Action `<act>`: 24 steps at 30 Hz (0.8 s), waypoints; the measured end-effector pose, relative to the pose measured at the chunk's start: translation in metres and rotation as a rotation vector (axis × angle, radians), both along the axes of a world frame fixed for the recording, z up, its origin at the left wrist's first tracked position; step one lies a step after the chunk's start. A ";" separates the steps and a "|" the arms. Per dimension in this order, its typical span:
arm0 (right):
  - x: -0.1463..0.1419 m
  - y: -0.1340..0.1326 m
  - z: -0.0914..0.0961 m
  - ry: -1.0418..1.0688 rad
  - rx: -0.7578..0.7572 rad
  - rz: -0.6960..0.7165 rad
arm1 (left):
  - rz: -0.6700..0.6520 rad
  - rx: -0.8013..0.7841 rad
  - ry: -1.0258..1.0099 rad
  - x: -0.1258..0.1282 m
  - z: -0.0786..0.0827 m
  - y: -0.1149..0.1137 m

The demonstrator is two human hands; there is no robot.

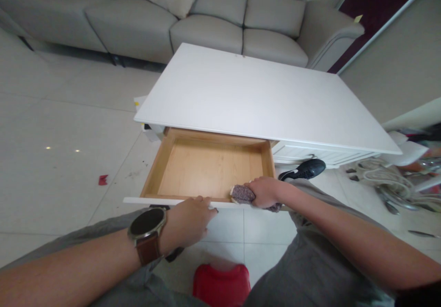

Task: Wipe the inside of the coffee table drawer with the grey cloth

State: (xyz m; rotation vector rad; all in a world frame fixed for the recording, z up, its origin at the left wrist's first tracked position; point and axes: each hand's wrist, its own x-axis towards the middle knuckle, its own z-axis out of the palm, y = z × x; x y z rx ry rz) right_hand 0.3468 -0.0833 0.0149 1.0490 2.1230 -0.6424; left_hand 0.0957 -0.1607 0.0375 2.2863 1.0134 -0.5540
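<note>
A white coffee table has its wooden drawer pulled out towards me; nothing lies inside it. My left hand, with a watch on the wrist, rests on the drawer's white front edge, fingers curled over it. My right hand is closed on a greyish-purple cloth and presses it against the inside of the drawer's front right corner.
A grey sofa stands behind the table. A red stool sits between my knees. My black shoe is under the table's right side. Cables and clutter lie on the tiled floor at right. A red scrap lies at left.
</note>
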 end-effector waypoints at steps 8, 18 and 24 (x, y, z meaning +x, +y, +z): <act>0.001 0.000 -0.001 -0.007 0.007 -0.004 | 0.005 -0.004 -0.002 0.000 -0.002 0.000; 0.001 0.000 -0.002 0.007 0.010 0.003 | -0.010 -0.009 0.020 0.001 0.002 0.002; 0.000 0.000 0.000 -0.003 0.007 -0.002 | -0.009 0.004 0.012 -0.001 -0.001 0.000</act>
